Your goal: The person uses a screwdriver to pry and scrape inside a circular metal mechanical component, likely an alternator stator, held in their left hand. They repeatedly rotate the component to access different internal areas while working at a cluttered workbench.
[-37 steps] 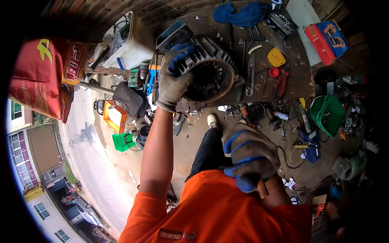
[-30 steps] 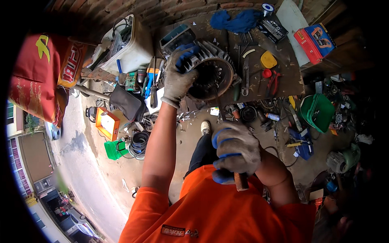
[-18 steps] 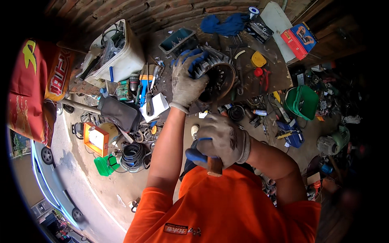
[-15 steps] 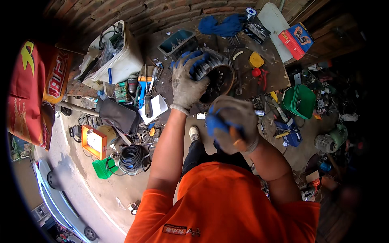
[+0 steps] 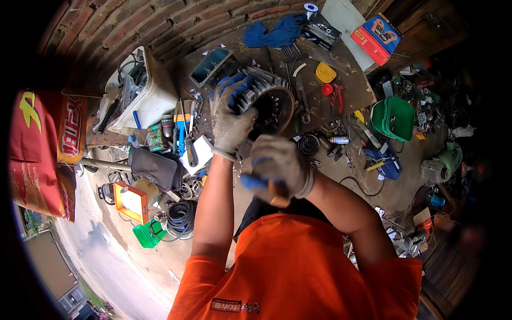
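Observation:
A finned metal motor housing (image 5: 262,85) lies on its side on the workbench, its round open end facing me and dark inside. My left hand (image 5: 231,117), in a grey and blue work glove, grips the housing's left side with fingers curved over the fins. In front of the opening, nearer my body, my gloved right hand (image 5: 284,164) is closed around a wooden handle (image 5: 278,193). Motion blurs this hand, and the tool's working end cannot be made out.
A parts bin (image 5: 212,68) stands behind the housing. Left of it are a white bucket (image 5: 154,98) of tools and a screwdriver (image 5: 191,152). Pliers (image 5: 337,100) and a yellow lid (image 5: 325,72) lie right. A green bucket (image 5: 394,118) stands among floor clutter.
My right hand has moved left with the wooden-handled tool, in front of the housing. My left hand keeps its hold on the housing. The whole view has shifted slightly.

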Tool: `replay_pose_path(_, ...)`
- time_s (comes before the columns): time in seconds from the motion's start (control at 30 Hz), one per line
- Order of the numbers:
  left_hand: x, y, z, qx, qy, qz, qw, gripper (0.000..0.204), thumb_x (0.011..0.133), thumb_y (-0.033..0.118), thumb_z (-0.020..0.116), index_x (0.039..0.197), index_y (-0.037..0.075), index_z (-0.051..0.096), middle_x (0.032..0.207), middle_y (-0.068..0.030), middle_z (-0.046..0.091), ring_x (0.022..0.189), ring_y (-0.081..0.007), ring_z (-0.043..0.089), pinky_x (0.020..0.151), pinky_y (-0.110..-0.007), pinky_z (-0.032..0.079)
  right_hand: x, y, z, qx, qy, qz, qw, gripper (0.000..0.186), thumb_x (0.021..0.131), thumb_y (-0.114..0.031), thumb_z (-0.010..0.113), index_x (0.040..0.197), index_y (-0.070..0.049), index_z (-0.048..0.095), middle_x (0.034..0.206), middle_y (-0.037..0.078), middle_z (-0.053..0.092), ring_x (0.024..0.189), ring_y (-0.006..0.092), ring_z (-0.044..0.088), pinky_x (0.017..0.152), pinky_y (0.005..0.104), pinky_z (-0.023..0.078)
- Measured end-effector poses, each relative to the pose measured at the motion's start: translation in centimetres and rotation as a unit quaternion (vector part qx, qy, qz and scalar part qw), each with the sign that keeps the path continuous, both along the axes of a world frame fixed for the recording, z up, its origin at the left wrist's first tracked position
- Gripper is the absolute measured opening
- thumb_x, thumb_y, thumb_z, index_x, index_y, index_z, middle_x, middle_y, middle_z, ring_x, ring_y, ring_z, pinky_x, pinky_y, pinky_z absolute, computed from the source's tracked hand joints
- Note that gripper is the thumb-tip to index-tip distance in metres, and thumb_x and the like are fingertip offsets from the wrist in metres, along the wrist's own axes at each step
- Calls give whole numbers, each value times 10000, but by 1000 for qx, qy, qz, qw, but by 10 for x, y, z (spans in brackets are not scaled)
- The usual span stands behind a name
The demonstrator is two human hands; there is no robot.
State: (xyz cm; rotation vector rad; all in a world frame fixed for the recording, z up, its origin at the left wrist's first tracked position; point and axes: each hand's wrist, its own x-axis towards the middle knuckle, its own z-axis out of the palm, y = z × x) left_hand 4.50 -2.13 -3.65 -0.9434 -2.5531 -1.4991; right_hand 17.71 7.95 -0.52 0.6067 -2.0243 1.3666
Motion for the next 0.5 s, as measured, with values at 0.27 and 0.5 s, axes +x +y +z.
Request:
replay_pose_path(0.27, -11, -3, -10, 61, -42, -1, 997, 574, 638, 48, 676, 1212, 55, 675, 1341, -168, 605, 1319, -355, 519, 1149, -454, 377, -7, 78, -8, -505, -114, 8, 855, 403, 1065, -262, 481, 729, -49, 547, 709, 69, 551, 626, 182, 526, 619, 324, 467)
replay_pose_path(0.5, -7, -3, -6, 35, -63, 12, 997, 575, 642, 23, 671, 1216, 59, 674, 1323, -161, 614, 1315, -330, 531, 1147, -423, 374, -17, 11, -15, -67, 16, 0, 998, 332, 737, -380, 762, 843, -74, 689, 818, 119, 664, 739, 332, 665, 695, 421, 529)
